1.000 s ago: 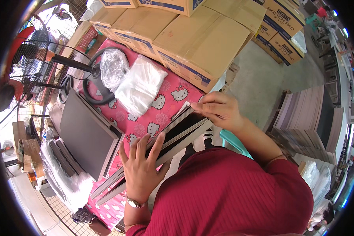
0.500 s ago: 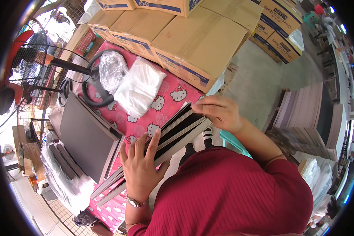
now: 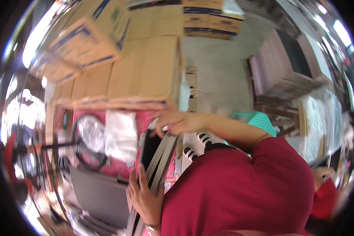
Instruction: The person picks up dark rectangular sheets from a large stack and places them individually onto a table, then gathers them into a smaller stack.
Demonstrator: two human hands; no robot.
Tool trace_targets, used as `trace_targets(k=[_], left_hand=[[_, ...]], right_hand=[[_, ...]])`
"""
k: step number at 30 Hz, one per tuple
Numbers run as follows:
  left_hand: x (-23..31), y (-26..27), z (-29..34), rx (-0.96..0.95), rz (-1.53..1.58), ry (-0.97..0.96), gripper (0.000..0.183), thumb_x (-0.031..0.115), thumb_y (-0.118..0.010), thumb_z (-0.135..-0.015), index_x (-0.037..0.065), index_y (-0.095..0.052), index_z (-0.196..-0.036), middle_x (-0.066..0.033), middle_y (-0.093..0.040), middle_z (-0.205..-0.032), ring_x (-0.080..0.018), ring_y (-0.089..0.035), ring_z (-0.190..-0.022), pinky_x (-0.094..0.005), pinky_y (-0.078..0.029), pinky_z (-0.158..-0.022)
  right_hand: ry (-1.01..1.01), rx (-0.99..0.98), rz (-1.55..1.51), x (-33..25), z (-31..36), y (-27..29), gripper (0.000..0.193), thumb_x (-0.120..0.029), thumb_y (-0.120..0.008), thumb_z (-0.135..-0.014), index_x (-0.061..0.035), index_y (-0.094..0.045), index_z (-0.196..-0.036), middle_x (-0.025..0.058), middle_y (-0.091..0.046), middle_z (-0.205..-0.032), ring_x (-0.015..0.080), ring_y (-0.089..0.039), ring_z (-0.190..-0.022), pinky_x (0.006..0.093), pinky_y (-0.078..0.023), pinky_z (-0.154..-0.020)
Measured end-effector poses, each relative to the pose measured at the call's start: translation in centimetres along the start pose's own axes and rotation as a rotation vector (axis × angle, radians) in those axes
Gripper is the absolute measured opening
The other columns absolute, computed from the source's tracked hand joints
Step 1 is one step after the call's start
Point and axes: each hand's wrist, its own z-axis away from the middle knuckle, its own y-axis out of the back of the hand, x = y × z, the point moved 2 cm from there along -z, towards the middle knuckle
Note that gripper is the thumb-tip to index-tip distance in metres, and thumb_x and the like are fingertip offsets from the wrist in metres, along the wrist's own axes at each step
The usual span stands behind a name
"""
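Several thick pads (image 3: pixel 163 157) with black covers and pale grey edges stand on edge close to my body, slanting up from the lower left. My left hand (image 3: pixel 146 201) grips them lower down, its fingers on the black side and its thumb towards me. At their far end, my right hand (image 3: pixel 179 122) is closed round the upper corners, its fingertips blurred. Left of the pads lies a stack of large dark grey boards (image 3: pixel 100 192). A white plastic bundle (image 3: pixel 121 135) rests beyond them on the pink printed table cover (image 3: pixel 142 116).
Cardboard cartons (image 3: pixel 139 70) are piled behind the table. A black fan base (image 3: pixel 91 157) stands at the left beside clear plastic wrap (image 3: pixel 91 131). To the right are a turquoise plastic stool (image 3: pixel 257 122) and stacked boards (image 3: pixel 277 74). Another person's red sleeve (image 3: pixel 325 198) shows lower right.
The whole view has turned, so the cartons and table now lie straighter ahead. The pads point more steeply away from me. Both hands remain on them, and another person has appeared at the right.
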Motion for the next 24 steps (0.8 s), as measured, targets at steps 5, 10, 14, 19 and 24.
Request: trace_targets(k=[5,10,14,19,24], left_hand=[[0.7,1.0,-0.8,-0.043,-0.055,-0.123,0.068,0.035,-0.074,-0.078,0.007,-0.048,-0.134,-0.0231,-0.051,-0.129,-0.0412,-0.052,-0.114,-0.0475,-0.041,-0.097],[1.2,1.2,-1.0,-0.032,-0.113,0.049,0.05,0.04,-0.074,-0.08,0.002,-0.06,-0.109,-0.023,-0.063,-0.104,-0.0424,-0.059,-0.091,-0.0465,-0.048,-0.082],[0.7,0.1,-2.5,-0.029,0.026,0.211,0.049,0.04,-0.079,-0.074,0.003,-0.065,-0.103,-0.0204,-0.066,-0.092,-0.0417,-0.062,-0.082,-0.048,-0.05,-0.075],[-1.5,-3.1,-0.3,0.29,-0.188,0.185,0.053,0.039,-0.079,-0.077,0.003,-0.066,-0.113,-0.0178,-0.068,-0.098,-0.0388,-0.065,-0.086,-0.0503,-0.05,-0.082],[-0.2,-2.7,-0.4,0.077,-0.047,0.322,0.054,0.007,-0.08,-0.072,-0.005,-0.046,-0.112,-0.0207,-0.061,-0.106,-0.0328,-0.07,-0.08,-0.042,-0.061,-0.061]], right_hand=[[0.039,0.076,-0.073,2.3,1.6,-1.1,0.024,-0.026,-0.051,-0.091,-0.0047,-0.061,-0.094,0.0187,-0.06,-0.125,0.0365,-0.03,-0.139,0.0501,-0.017,-0.115],[-0.043,0.44,0.184,1.4,7.1,2.6,0.02,-0.021,-0.062,-0.092,-0.004,-0.066,-0.103,0.0144,-0.063,-0.123,0.0288,-0.051,-0.123,0.044,-0.035,-0.105],[-0.383,0.801,0.214,-0.3,21.5,13.3,0.025,-0.021,-0.061,-0.095,-0.0029,-0.067,-0.11,0.0103,-0.071,-0.107,0.0173,-0.065,-0.1,0.0345,-0.051,-0.087],[-1.041,1.42,0.67,3.1,47.4,28.0,0.033,-0.03,-0.068,-0.085,-0.0033,-0.071,-0.105,0.0154,-0.072,-0.096,0.0268,-0.068,-0.089,0.0364,-0.051,-0.08],[-1.44,1.692,1.013,5.4,74.0,34.3,0.025,-0.024,-0.067,-0.079,-0.0097,-0.074,-0.099,0.0128,-0.073,-0.095,0.0286,-0.069,-0.094,0.0374,-0.052,-0.084]])
